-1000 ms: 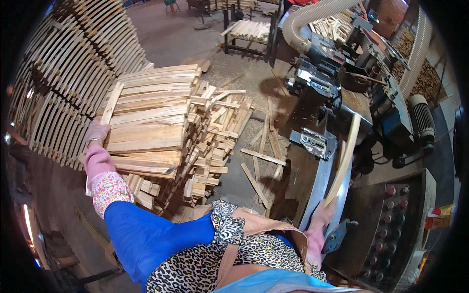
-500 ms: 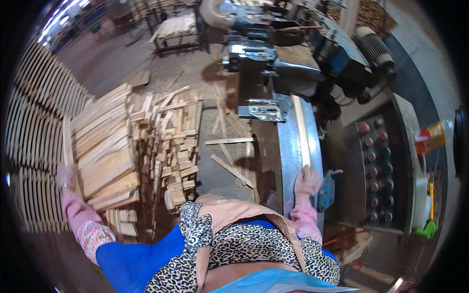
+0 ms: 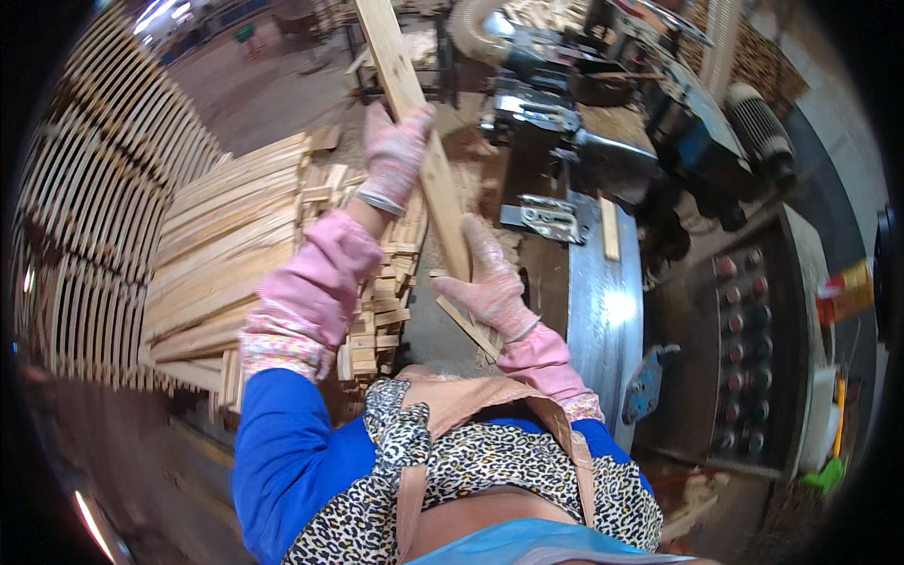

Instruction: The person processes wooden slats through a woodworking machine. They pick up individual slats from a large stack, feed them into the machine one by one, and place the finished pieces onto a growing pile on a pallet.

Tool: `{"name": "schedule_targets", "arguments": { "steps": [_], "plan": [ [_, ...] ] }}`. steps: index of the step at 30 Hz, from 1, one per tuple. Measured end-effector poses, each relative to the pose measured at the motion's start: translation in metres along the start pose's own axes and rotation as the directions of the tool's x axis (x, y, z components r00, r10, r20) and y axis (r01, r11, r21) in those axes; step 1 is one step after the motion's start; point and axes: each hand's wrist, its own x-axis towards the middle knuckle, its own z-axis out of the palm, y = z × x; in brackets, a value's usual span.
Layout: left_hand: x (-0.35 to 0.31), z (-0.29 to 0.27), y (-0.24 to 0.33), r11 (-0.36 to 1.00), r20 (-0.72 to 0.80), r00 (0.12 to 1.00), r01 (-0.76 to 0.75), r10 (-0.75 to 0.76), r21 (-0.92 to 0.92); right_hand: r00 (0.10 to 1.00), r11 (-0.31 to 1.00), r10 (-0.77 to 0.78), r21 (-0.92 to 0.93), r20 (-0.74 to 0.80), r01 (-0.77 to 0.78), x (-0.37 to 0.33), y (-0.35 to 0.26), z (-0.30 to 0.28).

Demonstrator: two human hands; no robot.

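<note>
A long, pale wooden board (image 3: 438,184) slants across in front of me, its far end leaving the top of the head view. My gloved left hand (image 3: 394,158) is closed around it near the middle. At the board's near end, my gloved right hand (image 3: 492,290) grips it, thumb on the left side and fingers along the right. To the right, a narrow wood strip (image 3: 610,229) lies on the shiny metal bed (image 3: 598,315) of a woodworking machine, beside a metal guide block (image 3: 551,218). Neither hand touches that strip.
Flat boards are stacked (image 3: 221,254) on my left, beside a heap of short offcuts (image 3: 381,325). Slatted wood stacks (image 3: 85,254) stand farther left. On the right are a control panel (image 3: 744,348) with several buttons and a motor (image 3: 761,127). A blue metal part (image 3: 644,386) juts beside the bed.
My left hand has come from the board stack to the middle, now with a board. My right hand has left the strip on the bed and taken the board's near end. The strip sits farther forward.
</note>
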Motion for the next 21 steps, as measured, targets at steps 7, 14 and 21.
{"name": "schedule_targets", "arguments": {
  "steps": [7,14,21],
  "plan": [
    [-0.117,0.084,-0.071,0.908,0.654,0.662,0.408,-0.366,0.095,0.860,0.766,0.173,-0.483,-0.480,-0.424,-0.177,0.043,-0.097],
    [-0.068,0.049,-0.102,0.911,0.712,0.568,0.254,-0.412,0.324,0.736,0.197,0.303,-0.716,-0.605,-0.669,-0.372,0.038,-0.137],
    [-0.006,-0.005,-0.056,0.883,0.637,0.730,-0.101,-0.247,0.458,0.789,0.218,-0.147,-0.798,-0.596,-0.562,-0.194,0.148,-0.154]
  ]
}}
